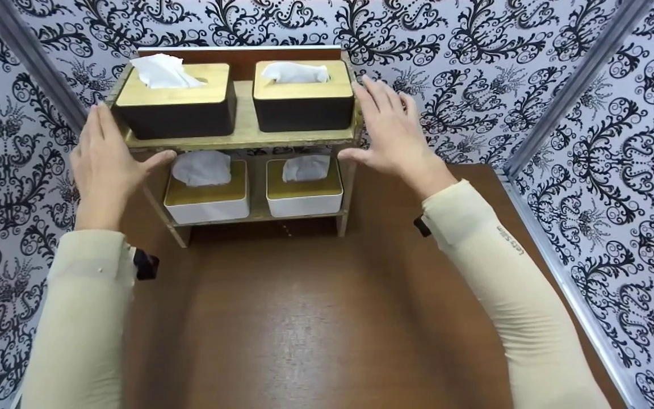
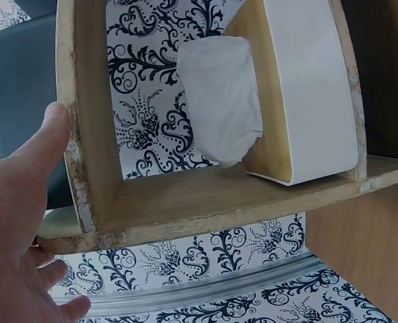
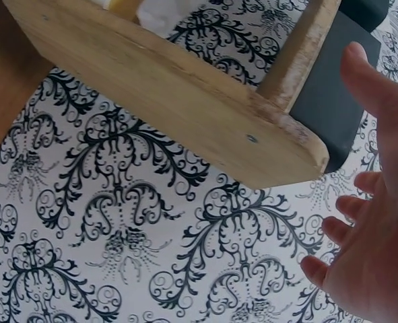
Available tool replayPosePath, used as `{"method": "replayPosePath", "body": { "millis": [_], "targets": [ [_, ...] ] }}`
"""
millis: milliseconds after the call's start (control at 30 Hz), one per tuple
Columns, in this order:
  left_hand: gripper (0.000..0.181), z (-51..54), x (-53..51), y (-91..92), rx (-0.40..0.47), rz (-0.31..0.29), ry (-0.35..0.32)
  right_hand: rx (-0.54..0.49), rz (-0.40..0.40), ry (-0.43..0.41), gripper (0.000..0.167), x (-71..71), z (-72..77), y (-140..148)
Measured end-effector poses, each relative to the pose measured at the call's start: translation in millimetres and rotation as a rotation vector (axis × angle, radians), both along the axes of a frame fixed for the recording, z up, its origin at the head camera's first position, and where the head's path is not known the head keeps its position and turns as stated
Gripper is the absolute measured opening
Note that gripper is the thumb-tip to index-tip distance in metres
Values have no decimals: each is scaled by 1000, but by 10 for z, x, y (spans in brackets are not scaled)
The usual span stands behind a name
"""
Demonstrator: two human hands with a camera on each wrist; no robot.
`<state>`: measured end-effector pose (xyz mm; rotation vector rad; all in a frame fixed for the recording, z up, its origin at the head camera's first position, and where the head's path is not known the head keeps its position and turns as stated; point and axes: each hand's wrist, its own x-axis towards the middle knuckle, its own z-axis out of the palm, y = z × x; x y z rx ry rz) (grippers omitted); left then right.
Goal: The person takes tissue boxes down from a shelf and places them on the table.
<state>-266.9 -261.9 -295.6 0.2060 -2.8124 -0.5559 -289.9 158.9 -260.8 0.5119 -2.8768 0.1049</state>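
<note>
A wooden two-tier shelf (image 1: 242, 137) holds two black tissue boxes (image 1: 185, 118) (image 1: 304, 113) on top and two white ones (image 1: 208, 211) (image 1: 304, 204) below. My left hand (image 1: 103, 162) is at its left end; in the left wrist view the thumb of this hand (image 2: 13, 208) lies against the upper board's front edge (image 2: 77, 161), the other fingers spread beside the end. Off the right end, my right hand (image 1: 392, 130) has its fingers apart and holds nothing. The right wrist view has a gap between this hand (image 3: 387, 208) and the side board (image 3: 185, 94).
The shelf stands toward the back of a brown tabletop (image 1: 293, 318). Black-and-white patterned walls (image 1: 446, 57) rise behind and on both sides, with metal strips (image 1: 571, 85) along their corners.
</note>
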Motion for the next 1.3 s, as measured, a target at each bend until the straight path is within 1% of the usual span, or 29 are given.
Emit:
{"method": "replayPosePath", "body": {
  "millis": [200, 333, 533, 800, 900, 1133, 1300],
  "targets": [
    [135, -3, -31, 28, 29, 19, -15, 6, 5, -57, 123, -75, 175, -135],
    [137, -38, -64, 63, 28, 43, -14, 11, 16, -77, 126, -139, 267, -230],
    [137, -97, -106, 98, 47, 67, 8, 42, 22, -112, 126, -224, 392, -350],
    [136, -91, -134, 110, 79, 75, -17, 36, 0, -162, 124, -380, 459, -467],
    [136, -110, -133, 114, 79, 84, -17, 22, 6, -197, 124, -432, 475, -509],
    [136, -133, -125, 127, 100, 96, 1, 14, 25, -267, 126, -570, 566, -599],
    [136, -137, -119, 123, 103, 103, 2, 4, 40, -318, 127, -672, 598, -656]
  ]
}}
